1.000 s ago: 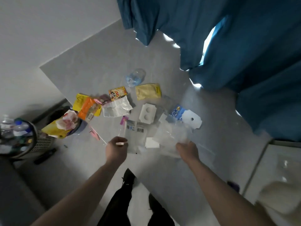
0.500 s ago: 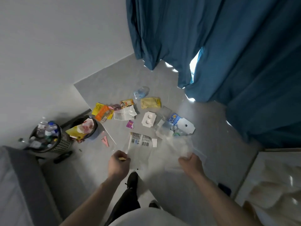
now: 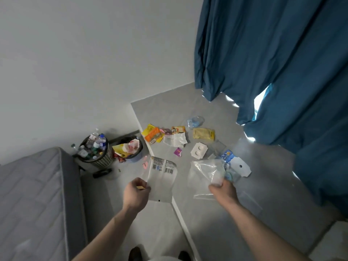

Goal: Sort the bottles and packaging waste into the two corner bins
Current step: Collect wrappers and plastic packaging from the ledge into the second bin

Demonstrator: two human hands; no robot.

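head view: your left hand point(image 3: 136, 193) fingers curled, pinching the lower left edge of a clear labelled bag point(image 3: 162, 178) that hangs up and right from the fingertips. your right hand point(image 3: 223, 190) is closed on a crumpled clear plastic bag point(image 3: 206, 171), bunched above the knuckles. the mesh bin point(image 3: 97, 153) with bottles and the blue bin point(image 3: 131, 149) of wrappers sit in the corner, well left; loose wrappers on the floor point(image 3: 169, 113) beyond.

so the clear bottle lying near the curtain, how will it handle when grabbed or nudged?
The clear bottle lies on its side on smooth floor, so a nudge would probably roll it. It looks empty, so likely light. Its thin see-through wall may dent under a firm squeeze and could slip in the fingers.
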